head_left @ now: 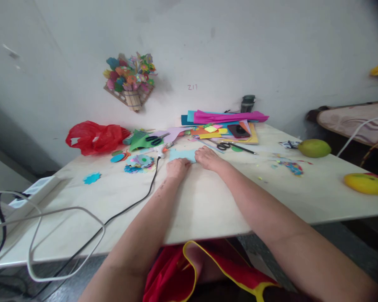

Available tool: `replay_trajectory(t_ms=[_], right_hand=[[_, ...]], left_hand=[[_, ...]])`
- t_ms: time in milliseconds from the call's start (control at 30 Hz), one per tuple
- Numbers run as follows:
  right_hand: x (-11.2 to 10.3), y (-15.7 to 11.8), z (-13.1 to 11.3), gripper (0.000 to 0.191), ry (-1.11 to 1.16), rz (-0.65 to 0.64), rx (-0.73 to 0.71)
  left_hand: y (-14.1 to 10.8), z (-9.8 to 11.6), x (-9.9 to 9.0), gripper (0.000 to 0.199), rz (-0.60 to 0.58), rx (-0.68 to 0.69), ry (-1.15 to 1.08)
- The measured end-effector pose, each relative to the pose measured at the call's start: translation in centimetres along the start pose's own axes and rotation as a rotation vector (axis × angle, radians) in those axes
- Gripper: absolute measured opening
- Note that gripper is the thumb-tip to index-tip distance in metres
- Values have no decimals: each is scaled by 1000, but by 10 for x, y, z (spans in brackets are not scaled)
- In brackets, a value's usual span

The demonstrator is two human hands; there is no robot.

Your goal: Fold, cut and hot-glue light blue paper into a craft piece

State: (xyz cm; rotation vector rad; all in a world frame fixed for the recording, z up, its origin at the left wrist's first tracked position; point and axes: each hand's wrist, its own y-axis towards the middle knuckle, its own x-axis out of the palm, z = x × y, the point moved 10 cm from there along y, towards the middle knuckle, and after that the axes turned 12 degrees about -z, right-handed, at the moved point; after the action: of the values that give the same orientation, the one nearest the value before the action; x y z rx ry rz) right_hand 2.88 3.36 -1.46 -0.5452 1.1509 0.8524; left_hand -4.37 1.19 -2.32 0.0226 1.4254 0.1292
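Note:
A light blue sheet [182,155] lies on the white table between and beyond my hands. My left hand [178,167] has its fingers closed on the sheet's near edge. At the sheet's right side, my right hand [207,158] presses with bent fingers on its edge. The two hands are close together, fingertips almost meeting. A white glue gun [160,151] with an orange tip lies just left of the sheet. Stacked paper flowers [140,161] are left of my left hand, and black scissors [223,145] lie beyond my right hand.
A red plastic bag [96,137], a blue paper flower [92,178] and a power strip [34,193] are at left. A black cable [129,208] crosses the table. Coloured sheets [227,117], a phone [238,131], a pencil [243,148] and two mangoes [315,148] are behind and right.

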Motion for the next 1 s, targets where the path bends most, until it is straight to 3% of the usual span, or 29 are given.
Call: replay_trajectory(t_ms=[467,1000], right_hand=[[-1,-7,11,20,209,-6,40],[10,0,22,16,358,-21,139]], left_hand=[[3,7,-6,18,88,133,-76],[5,-7,-5,15,64,64,-212]])
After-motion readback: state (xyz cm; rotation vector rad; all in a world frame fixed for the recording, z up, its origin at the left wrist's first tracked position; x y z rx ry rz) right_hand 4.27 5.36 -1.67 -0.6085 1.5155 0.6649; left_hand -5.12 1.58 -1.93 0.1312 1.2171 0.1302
